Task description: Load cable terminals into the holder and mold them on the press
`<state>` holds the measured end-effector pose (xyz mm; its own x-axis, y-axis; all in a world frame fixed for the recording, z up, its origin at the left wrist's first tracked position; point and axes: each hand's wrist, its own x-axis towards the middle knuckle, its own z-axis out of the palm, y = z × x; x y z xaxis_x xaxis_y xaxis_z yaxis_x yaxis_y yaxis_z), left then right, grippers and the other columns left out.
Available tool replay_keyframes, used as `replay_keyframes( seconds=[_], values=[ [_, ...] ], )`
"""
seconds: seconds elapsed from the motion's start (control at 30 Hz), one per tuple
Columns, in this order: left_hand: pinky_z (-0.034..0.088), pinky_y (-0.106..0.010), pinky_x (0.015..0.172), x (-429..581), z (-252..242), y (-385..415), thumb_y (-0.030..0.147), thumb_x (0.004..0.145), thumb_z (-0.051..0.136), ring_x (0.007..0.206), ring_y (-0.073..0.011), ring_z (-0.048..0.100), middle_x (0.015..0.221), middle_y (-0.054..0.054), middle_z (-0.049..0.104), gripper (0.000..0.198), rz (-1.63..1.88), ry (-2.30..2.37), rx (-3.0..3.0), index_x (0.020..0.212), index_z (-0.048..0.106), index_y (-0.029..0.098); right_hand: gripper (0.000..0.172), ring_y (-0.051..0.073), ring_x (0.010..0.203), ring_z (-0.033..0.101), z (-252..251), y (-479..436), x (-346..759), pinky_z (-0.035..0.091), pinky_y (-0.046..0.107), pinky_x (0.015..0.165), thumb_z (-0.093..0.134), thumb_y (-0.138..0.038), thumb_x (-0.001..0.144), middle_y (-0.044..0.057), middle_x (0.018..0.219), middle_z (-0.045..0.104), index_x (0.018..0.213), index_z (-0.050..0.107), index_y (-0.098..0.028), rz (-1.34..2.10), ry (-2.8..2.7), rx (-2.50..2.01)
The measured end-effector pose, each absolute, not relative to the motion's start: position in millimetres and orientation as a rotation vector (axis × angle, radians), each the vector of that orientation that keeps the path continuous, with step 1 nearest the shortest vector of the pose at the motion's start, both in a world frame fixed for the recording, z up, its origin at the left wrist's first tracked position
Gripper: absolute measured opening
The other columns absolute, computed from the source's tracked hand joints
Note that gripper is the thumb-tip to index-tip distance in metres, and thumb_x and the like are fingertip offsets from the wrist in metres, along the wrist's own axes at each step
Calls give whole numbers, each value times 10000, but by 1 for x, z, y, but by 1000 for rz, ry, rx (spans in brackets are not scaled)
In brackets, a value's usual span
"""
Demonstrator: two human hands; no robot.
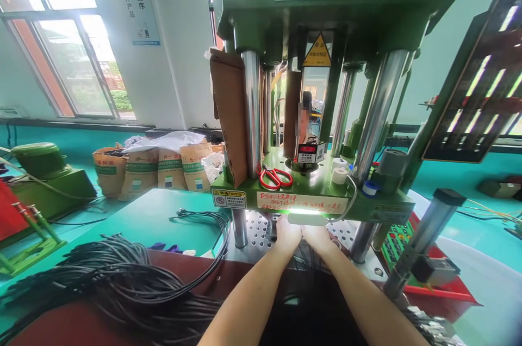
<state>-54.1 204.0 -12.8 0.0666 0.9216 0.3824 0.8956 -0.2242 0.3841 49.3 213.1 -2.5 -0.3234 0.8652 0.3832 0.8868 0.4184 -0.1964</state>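
Both my hands reach into the gap under the upper plate of a green press. Side by side, my left hand and my right hand are close together over the perforated metal bed. A lit white lamp bar crosses in front of them and hides the fingers, so what they hold cannot be made out. Thin black cables run down from just below the hands toward my body. Beside my left hand is a small dark block on the bed.
A large bundle of black cables lies on the table at left. Red-handled scissors, tape rolls and a cardboard sheet are on the press. At right is a red tray; several paper sacks stand behind.
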Motion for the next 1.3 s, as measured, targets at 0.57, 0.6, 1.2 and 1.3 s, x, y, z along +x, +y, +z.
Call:
replay_keyframes(
  seconds=[0.57, 0.6, 1.2, 1.3],
  values=[
    [354, -368, 964, -109, -10, 190, 445, 851, 416, 1133, -224, 476, 1190, -80, 574, 427, 653, 1484, 2778, 1184, 509, 194, 347, 250, 881, 594, -6, 204, 97, 411, 354, 791, 374, -362, 902, 118, 943, 680, 970, 644, -153, -174, -2522, -1238],
    [355, -362, 964, -109, -11, 191, 449, 854, 408, 1142, -220, 470, 1211, -78, 561, 432, 656, 1483, 2773, 1192, 501, 196, 349, 249, 897, 593, -5, 205, 96, 406, 350, 808, 380, -363, 900, 118, 958, 681, 998, 641, -153, -168, -2522, -1244],
    [372, -397, 940, -103, -8, 192, 491, 849, 380, 1100, -261, 497, 1175, -123, 574, 487, 640, 1590, 2723, 1174, 520, 157, 314, 205, 980, 591, 5, 206, 79, 393, 304, 880, 391, -302, 895, 76, 991, 690, 1022, 653, -183, -93, -2450, -1334],
    [371, -382, 943, -108, -7, 191, 500, 842, 390, 1121, -250, 482, 1205, -115, 555, 496, 627, 1552, 2736, 1188, 503, 163, 317, 219, 968, 596, 3, 203, 78, 396, 318, 874, 397, -313, 893, 97, 987, 689, 1003, 655, -166, -79, -2468, -1324]
  ],
)
